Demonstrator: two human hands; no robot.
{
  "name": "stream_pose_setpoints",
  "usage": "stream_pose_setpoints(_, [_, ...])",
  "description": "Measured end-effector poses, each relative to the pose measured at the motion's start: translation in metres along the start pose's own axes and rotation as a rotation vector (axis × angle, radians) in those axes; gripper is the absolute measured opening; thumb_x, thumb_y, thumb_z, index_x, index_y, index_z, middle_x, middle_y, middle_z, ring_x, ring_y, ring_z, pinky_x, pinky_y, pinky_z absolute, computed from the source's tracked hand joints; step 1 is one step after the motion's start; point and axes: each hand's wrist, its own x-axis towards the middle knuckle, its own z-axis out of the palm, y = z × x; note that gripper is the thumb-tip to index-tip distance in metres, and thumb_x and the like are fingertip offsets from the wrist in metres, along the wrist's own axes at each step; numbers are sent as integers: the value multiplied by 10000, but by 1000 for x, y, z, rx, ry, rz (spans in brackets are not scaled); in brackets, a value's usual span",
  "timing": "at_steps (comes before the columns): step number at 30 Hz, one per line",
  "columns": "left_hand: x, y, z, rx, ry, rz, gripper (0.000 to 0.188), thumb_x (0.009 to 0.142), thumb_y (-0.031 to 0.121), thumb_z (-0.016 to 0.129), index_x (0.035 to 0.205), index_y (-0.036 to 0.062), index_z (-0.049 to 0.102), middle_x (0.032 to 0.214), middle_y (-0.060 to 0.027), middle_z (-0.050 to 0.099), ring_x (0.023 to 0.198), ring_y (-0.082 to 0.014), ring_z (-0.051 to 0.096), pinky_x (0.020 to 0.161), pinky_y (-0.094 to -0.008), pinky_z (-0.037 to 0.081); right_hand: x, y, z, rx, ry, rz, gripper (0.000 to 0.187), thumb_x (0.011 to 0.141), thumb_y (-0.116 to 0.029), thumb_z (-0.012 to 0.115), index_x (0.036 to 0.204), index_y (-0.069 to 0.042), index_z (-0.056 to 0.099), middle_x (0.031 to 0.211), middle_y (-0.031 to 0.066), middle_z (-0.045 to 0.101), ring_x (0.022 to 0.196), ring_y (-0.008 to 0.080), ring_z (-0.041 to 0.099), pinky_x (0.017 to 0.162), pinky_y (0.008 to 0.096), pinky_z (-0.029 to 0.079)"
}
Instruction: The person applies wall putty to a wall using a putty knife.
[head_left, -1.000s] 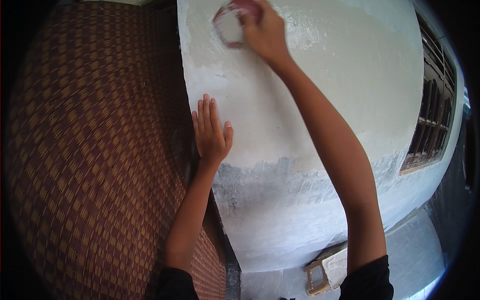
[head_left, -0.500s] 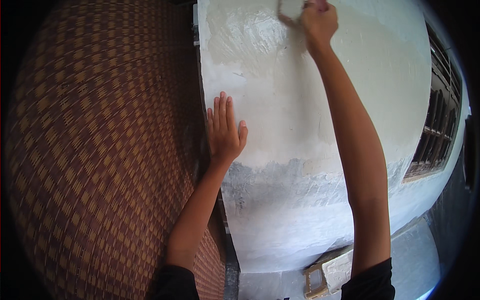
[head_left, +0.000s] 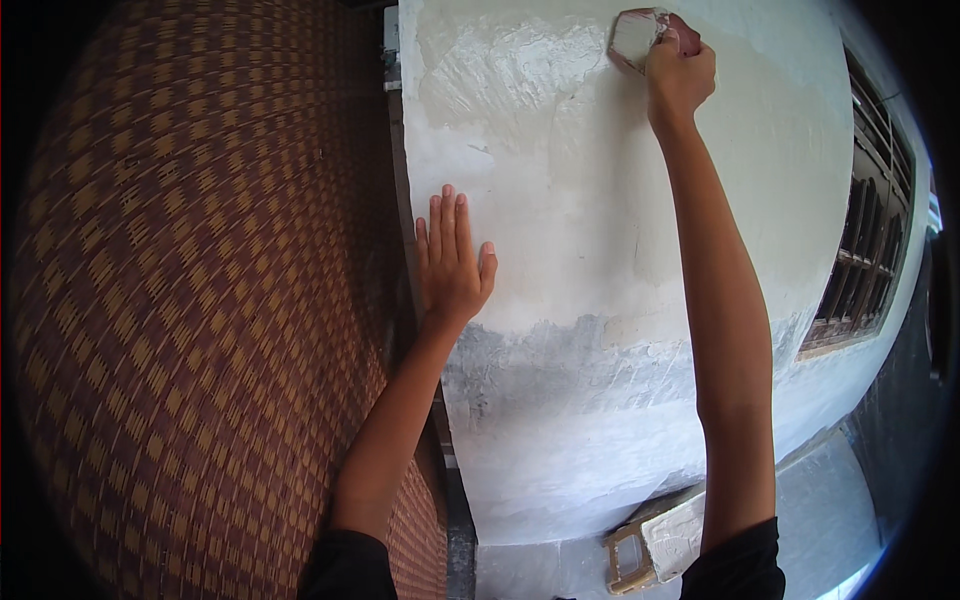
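Gripping a small putty blade point(head_left: 636, 38) at about one o'clock in the view, the right hand point(head_left: 680, 75) has its fingers clenched round the reddish handle, with the flat face of the blade laid against the white wall point(head_left: 600, 230). The blade's face is smeared pale with wet filler. To its nine o'clock a patch of fresh filler point(head_left: 510, 75) looks glossy and ridged, while the wall further down, toward six o'clock, turns grey and rough.

The left hand point(head_left: 452, 262) sits near the centre of the view, holding nothing: its fingers are released and spread flat, palm pressed on the wall close to the wall's edge. At nine o'clock of that edge runs a brown woven screen point(head_left: 190, 300).

The blade looks light and thin, probably springy at the tip and stiff near the handle, so the handle is the sensible place to hold it; the coated face is likely slippery and would smear whatever it touches.

Down at five o'clock, on the grey floor point(head_left: 830, 510), lies a wooden board point(head_left: 660, 545) caked with white filler
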Motion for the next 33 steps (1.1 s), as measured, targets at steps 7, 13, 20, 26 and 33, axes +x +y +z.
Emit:
stream_pose_setpoints(7, [-7, 3, 2, -14, 13, 4, 693, 941, 255, 492, 1532, -26, 265, 1599, -225, 276, 1489, -396, 249, 1200, -556, 193, -108, -39, 33, -7, -584, -493, 325, 913, -238, 684, 1161, -32, 647, 950, 202, 705, 862, 316, 695, 823, 374, 541])
stream_pose_setpoints(13, [-12, 13, 6, -19, -7, -1, 682, 950, 270, 479, 1529, -28, 276, 1598, -231, 276, 1487, -406, 247, 1199, -561, 185, -59, -5, 17, -133, -410, -389, 329, 853, -224, 709, 1091, -2, 658, 925, 233, 702, 873, 426, 665, 820, 485, 517])
stream_pose_setpoints(20, [-21, 23, 10, 71, 8, -27, 642, 1011, 337, 378, 1534, -24, 293, 1610, -216, 269, 1502, -379, 230, 1212, -544, 153, -3, 6, -45, 100, 3, 231, 325, 929, -155, 626, 1188, 39, 595, 1098, 196, 692, 1003, 321, 684, 894, 409, 526])
stream_pose_setpoints(26, [-32, 39, 14, 45, -3, -62, 656, 998, 292, 397, 1531, -61, 245, 1606, -263, 225, 1497, -436, 187, 1200, -579, 136, -86, -12, -6, 125, -486, -383, 263, 874, -161, 676, 1101, -35, 635, 972, 186, 662, 946, 360, 581, 861, 473, 432])
stream_pose_setpoints(33, [-58, 77, 7, 35, -163, -138, 665, 995, 222, 451, 1544, -61, 203, 1621, -265, 157, 1499, -444, 159, 1201, -571, 154, -29, 9, -24, -179, -305, -164, 342, 876, -202, 688, 1146, -1, 630, 983, 203, 679, 979, 392, 603, 861, 477, 473])
